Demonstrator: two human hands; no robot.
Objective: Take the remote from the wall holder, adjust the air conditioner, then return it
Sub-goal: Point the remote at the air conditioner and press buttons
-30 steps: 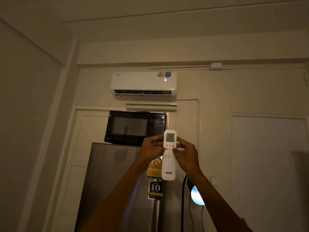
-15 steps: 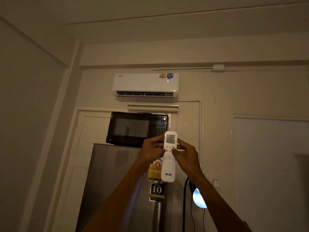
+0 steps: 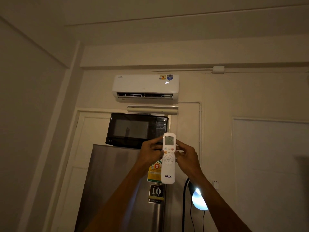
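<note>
A white remote [image 3: 168, 169] marked AUX stands upright in front of me, its small screen facing me. My left hand [image 3: 150, 154] grips its left side and my right hand [image 3: 188, 159] grips its right side, thumbs at the button area. High on the wall hangs the white air conditioner [image 3: 142, 84], its flap open and its display reading 24. The wall holder is not in view.
A black microwave [image 3: 133, 129] sits on a steel fridge [image 3: 113, 181] under the air conditioner. A bright lamp [image 3: 199, 200] with a black cable [image 3: 184, 198] glows to the fridge's right. Closed white doors stand behind the fridge and at the right [image 3: 270, 164].
The number on the air conditioner's display has changed and now reads 24. Both hands stay on the remote; my view has tilted slightly upward.
</note>
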